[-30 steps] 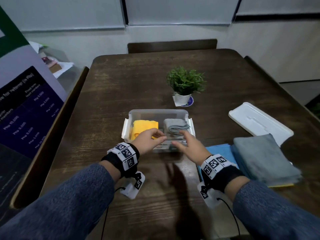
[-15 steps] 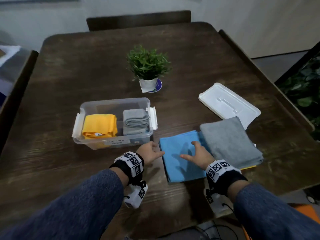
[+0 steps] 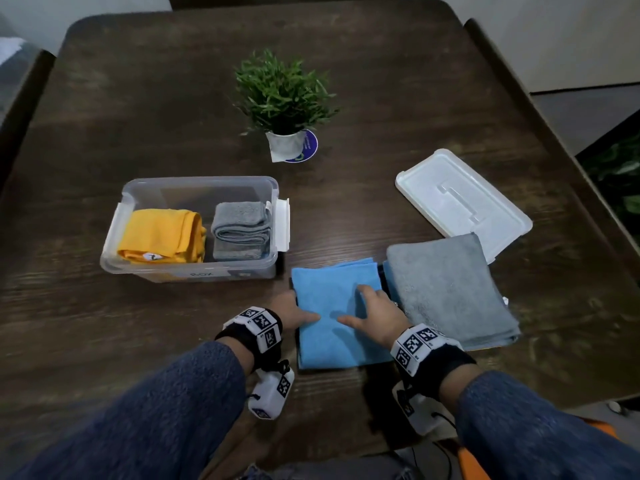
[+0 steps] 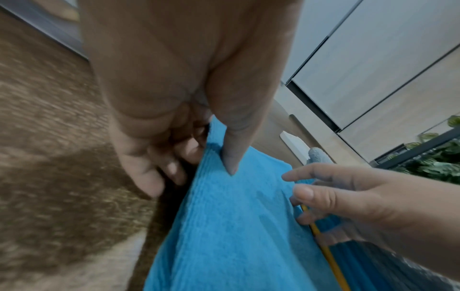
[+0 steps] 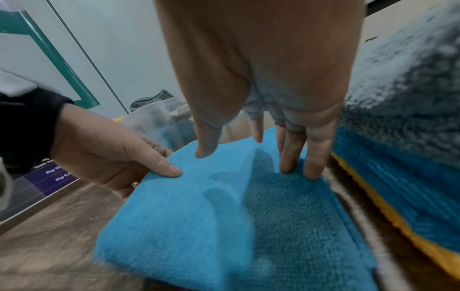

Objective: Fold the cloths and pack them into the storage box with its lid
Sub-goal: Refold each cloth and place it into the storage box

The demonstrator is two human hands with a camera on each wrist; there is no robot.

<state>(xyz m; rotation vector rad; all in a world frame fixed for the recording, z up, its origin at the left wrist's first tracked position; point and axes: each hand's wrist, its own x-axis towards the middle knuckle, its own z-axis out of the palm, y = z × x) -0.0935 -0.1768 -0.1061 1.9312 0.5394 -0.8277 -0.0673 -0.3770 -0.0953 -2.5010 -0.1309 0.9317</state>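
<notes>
Both hands have left the storage box [image 3: 194, 268] and moved to the blue cloth [image 3: 336, 317] just right of it. The left hand [image 3: 292, 311] pinches its left edge; the right hand [image 3: 375, 315] presses flat-fingered on top. Folding this third cloth likely begins.

fluffy blue cloth [image 3: 332, 306], translucent plastic box [image 3: 194, 271], wood table [image 3: 138, 109]

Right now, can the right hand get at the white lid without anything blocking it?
Probably yes. The right hand rests flat on the blue cloth, holding nothing. The lid lies open on the table beyond the grey cloth stack, which is low enough to reach over.
</notes>
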